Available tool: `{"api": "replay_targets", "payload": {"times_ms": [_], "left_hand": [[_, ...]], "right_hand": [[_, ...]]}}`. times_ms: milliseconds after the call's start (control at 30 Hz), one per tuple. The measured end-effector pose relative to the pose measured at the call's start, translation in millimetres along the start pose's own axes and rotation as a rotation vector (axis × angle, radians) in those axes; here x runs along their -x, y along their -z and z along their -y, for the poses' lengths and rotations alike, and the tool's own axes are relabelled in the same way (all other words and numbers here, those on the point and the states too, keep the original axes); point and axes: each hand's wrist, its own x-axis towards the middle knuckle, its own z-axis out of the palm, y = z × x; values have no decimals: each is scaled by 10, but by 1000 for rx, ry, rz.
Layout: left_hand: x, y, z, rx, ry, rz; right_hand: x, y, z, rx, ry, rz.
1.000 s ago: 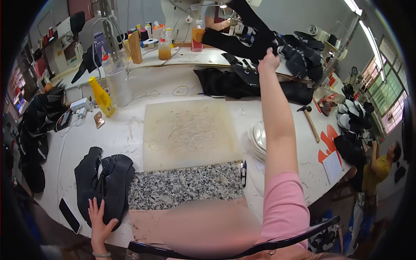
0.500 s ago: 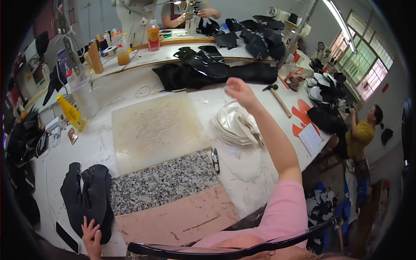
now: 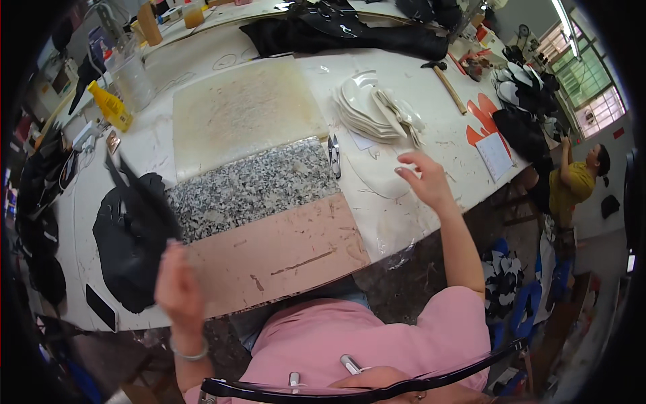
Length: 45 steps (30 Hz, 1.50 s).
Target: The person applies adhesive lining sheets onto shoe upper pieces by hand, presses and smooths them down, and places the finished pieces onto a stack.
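Note:
At the left of the table, my left hand (image 3: 180, 286), blurred by motion, pinches the near edge of a black cut piece (image 3: 151, 205), which is lifted and tilted. Beneath it lie more black leather-like pieces (image 3: 124, 276). My right hand (image 3: 427, 180) hovers over the table's right part with fingers half curled, thumb and forefinger apart and nothing visible between them. It is nearest to a stack of white cut pieces (image 3: 367, 111). Between the hands are a speckled stone slab (image 3: 256, 185), a pinkish board (image 3: 282, 249) and thread snips (image 3: 334, 156).
A translucent cutting mat (image 3: 242, 111) lies beyond the slab. At the right are a hammer (image 3: 447, 87), orange pieces (image 3: 481, 118) and a notepad (image 3: 494, 156). A yellow bottle (image 3: 109, 106) and a phone (image 3: 101, 308) are at the left. A person in yellow (image 3: 572, 182) sits far right.
My right hand has come back from the rolled black material toward me. My left hand has lifted a black piece off the pile. The view has tilted downward.

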Motion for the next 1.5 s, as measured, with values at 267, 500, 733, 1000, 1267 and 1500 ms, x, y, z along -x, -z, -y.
{"api": "replay_targets", "payload": {"times_ms": [267, 500, 733, 1000, 1267, 1500], "left_hand": [[422, -590, -628, 70, -124, 295], [259, -318, -507, 183, -66, 136], [138, -62, 94, 175, 422, -194], [-168, -195, 104, 1162, 608, -48], [27, -301, 299, 69, 317, -178], [276, 11, 370, 48, 121, 601]], "right_hand": [[292, -551, -133, 305, 257, -88], [298, -450, -97, 115, 182, -174], [344, -308, 51, 28, -52, -420], [380, -146, 766, -933, -179, -681], [542, -738, 1016, -1390, -291, -41], [420, -1054, 1437, -1390, -428, 119]]}}
